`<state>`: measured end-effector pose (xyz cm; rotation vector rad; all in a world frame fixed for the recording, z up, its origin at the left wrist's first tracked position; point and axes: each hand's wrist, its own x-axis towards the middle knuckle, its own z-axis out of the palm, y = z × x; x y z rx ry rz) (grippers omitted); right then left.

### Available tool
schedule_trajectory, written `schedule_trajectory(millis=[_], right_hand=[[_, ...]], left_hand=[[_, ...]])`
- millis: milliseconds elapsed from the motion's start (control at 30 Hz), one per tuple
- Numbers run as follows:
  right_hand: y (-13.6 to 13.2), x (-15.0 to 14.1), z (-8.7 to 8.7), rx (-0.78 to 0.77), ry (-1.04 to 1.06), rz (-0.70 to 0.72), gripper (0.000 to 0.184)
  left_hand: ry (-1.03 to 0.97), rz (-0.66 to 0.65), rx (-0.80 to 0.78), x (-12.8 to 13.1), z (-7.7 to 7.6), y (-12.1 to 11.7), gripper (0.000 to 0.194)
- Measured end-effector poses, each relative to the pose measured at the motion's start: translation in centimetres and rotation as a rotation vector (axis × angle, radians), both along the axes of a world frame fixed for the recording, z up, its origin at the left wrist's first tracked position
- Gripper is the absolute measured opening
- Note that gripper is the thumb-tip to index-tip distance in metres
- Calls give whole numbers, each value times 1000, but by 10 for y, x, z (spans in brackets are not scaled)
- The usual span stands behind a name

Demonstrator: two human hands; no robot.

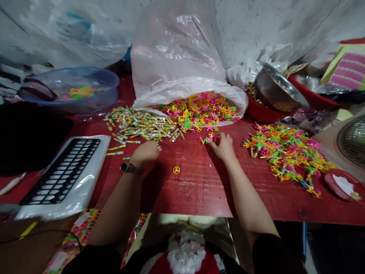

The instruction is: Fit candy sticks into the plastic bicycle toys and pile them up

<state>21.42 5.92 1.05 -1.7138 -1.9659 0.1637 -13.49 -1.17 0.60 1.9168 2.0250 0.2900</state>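
Note:
My left hand, with a watch on its wrist, is at the near edge of a pile of small patterned tubes. Its fingers curl under and away from view, and a small pale bit shows by the fingertips; I cannot make out what they hold. My right hand is open, thumb and fingers apart, at a few loose pink, green and yellow plastic pieces. A single yellow spoked plastic ring lies on the red table between my hands.
A white bag spills bright plastic pieces at the back. To the right lies a heap of colourful pieces, near a small basket and a fan. Leftward are a black rack and a blue basin.

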Motion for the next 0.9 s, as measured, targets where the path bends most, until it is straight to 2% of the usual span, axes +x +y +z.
schedule_trajectory(millis=[67,167,233,367,467,533,667,767,900], right_hand=[[-1,-18,-10,-118,-47,37,36],[-4,-23,-10,-208,63,100,15],[-9,-23,-4,-276,325,166,20],[-28,-35,8,-494,997,418,34],[-42,-51,12,-580,1192,527,33],[-46,-58,12,-561,1196,542,34],[-47,-60,13,-425,1149,523,38],[-51,-61,15,-411,985,547,39],[-57,-63,19,-324,785,497,47]], left_hand=[[-115,-65,31,13,6,1,25],[-456,-263,115,40,14,-6,31],[-619,-355,120,60,18,-13,33],[-729,-351,216,93,17,-24,33],[-790,-330,306,103,14,-24,30],[-817,-311,348,104,12,-23,28],[-832,-294,348,104,10,-23,28],[-800,-342,355,104,9,-25,26],[-766,-386,321,103,6,-26,26]])
